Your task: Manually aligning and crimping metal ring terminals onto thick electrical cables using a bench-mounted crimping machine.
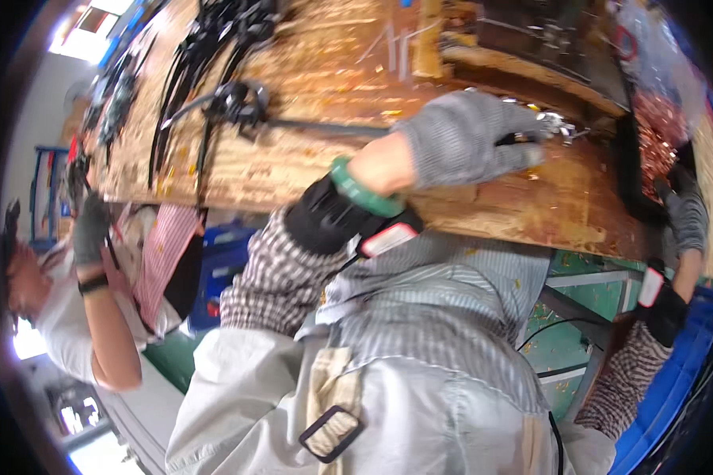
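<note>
My left hand, in a grey knit glove, reaches across the wooden bench. A dark gap shows between its thumb and fingers, and I see nothing held in them. Just past its fingertips lies a small cluster of shiny silver metal pieces, blurred. At the far right, my gloved right hand is beside the near end of a black-edged tray. Small copper-coloured parts fill this tray. The right fingers are partly hidden and smeared, so their grip is unclear.
A dark metal fixture on a wooden base stands behind my left hand. Black cable-like parts lie on the bench's left side. Clear plastic bagging is at the far right. A co-worker's gloved hand is at the left bench edge.
</note>
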